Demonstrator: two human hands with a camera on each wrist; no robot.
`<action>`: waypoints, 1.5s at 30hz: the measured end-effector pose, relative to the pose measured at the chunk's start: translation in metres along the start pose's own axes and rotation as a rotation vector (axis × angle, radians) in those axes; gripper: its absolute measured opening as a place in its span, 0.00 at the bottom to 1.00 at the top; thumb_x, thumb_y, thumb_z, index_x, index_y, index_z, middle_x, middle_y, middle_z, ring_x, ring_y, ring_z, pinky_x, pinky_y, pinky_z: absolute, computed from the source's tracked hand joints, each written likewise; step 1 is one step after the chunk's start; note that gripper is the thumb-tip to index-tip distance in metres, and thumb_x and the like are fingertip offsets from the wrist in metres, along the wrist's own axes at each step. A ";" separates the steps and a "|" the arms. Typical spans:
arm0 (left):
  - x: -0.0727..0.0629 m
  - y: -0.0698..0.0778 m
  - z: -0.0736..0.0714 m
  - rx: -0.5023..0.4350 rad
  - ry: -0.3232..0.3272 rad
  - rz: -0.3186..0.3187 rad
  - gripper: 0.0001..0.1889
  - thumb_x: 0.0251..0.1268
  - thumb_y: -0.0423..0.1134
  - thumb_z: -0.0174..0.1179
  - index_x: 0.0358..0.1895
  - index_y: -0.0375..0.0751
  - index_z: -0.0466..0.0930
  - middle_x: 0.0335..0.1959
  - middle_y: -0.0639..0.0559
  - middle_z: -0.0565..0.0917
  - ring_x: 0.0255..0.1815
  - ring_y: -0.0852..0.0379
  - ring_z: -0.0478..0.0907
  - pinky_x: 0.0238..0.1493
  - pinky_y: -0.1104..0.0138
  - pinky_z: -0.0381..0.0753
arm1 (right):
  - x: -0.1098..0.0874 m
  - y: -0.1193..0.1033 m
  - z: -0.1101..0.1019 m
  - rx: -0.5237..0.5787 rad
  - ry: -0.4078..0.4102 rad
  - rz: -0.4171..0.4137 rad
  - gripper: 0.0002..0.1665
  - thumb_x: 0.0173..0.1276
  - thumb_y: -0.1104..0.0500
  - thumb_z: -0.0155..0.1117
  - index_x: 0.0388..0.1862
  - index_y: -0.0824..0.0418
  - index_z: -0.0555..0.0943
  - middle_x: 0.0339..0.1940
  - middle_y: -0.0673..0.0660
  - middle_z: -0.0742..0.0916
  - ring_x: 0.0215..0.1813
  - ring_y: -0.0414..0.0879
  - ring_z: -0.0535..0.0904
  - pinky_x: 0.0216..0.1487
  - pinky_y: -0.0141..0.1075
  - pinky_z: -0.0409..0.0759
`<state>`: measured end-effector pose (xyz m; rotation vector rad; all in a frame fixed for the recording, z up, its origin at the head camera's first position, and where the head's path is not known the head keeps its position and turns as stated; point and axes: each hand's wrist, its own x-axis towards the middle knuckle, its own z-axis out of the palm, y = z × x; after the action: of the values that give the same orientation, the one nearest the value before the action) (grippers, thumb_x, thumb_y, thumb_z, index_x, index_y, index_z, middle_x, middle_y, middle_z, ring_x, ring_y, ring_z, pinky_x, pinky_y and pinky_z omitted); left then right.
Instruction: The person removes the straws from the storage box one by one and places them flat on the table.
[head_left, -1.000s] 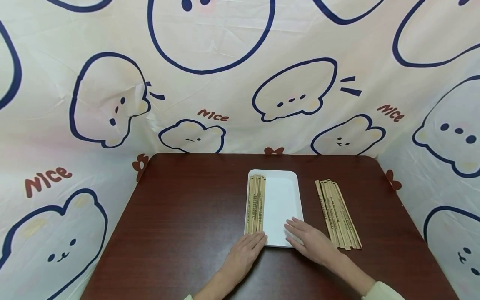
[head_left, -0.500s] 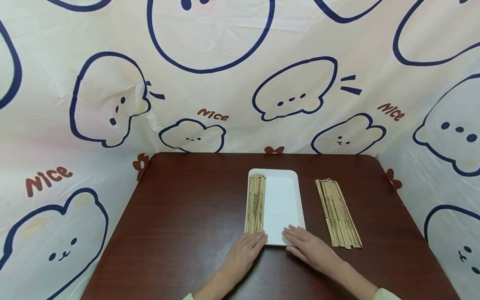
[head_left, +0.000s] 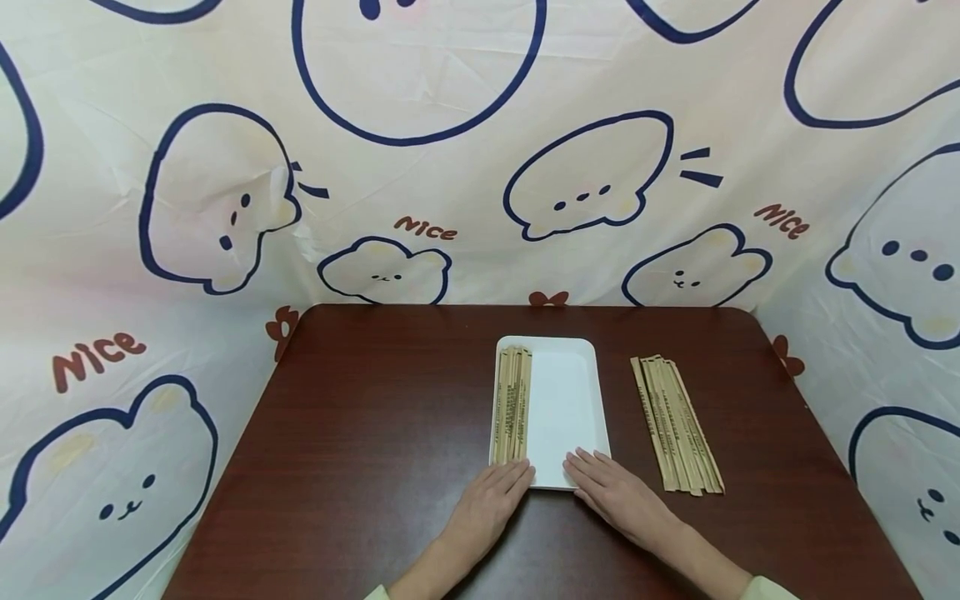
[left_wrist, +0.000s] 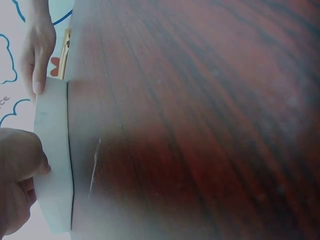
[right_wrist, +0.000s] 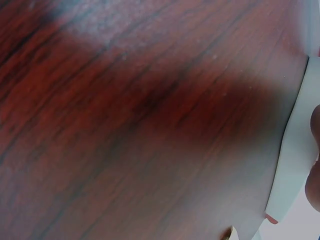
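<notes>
A white rectangular tray [head_left: 564, 400] lies on the table, with a row of thin tan paper-wrapped sticks [head_left: 512, 400] along its left side. Dark print runs down their wrappers. My left hand [head_left: 483, 504] rests at the tray's near left corner, fingers straight and covering the near ends of those sticks. At the near right corner, the fingers of my right hand [head_left: 618, 500] lie extended over the rim. Both wrist views show the tray's outer wall [left_wrist: 54, 150] from the side, with fingertips [right_wrist: 314, 187] at its upper edge in the right one.
A second group of the same wrapped sticks [head_left: 677, 425] lies slightly fanned on the dark brown table [head_left: 375, 433], right of the tray. Cloth [head_left: 465, 83] printed with cartoon bears hangs behind the table and along both sides.
My right hand has drawn back from over the tray's right side to its near right corner. The left hand, the tray and both groups of sticks have stayed in place.
</notes>
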<state>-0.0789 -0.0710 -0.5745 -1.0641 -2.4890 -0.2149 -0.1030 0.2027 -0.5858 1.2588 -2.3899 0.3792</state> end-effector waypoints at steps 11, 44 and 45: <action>0.001 0.000 -0.001 -0.004 -0.011 0.001 0.28 0.51 0.29 0.70 0.61 0.39 0.80 0.61 0.47 0.81 0.62 0.54 0.77 0.64 0.62 0.74 | 0.000 0.000 0.003 -0.017 -0.020 -0.003 0.29 0.84 0.50 0.40 0.64 0.68 0.78 0.63 0.62 0.81 0.66 0.54 0.76 0.63 0.51 0.75; 0.065 -0.017 -0.012 -0.109 0.054 -0.268 0.06 0.56 0.25 0.63 0.34 0.33 0.75 0.32 0.41 0.84 0.26 0.47 0.83 0.22 0.63 0.85 | -0.003 -0.001 0.006 -0.017 -0.009 -0.008 0.30 0.85 0.51 0.35 0.63 0.69 0.78 0.63 0.62 0.81 0.65 0.55 0.76 0.64 0.51 0.74; 0.068 -0.018 -0.013 -0.097 0.039 -0.274 0.06 0.55 0.24 0.63 0.33 0.34 0.75 0.30 0.42 0.83 0.24 0.48 0.83 0.20 0.63 0.84 | -0.003 -0.001 0.006 -0.017 -0.011 -0.008 0.30 0.85 0.51 0.35 0.63 0.69 0.78 0.63 0.62 0.81 0.65 0.55 0.76 0.64 0.51 0.74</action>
<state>-0.1296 -0.0430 -0.5331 -0.7429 -2.6050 -0.4372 -0.1026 0.2018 -0.5923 1.2659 -2.3919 0.3493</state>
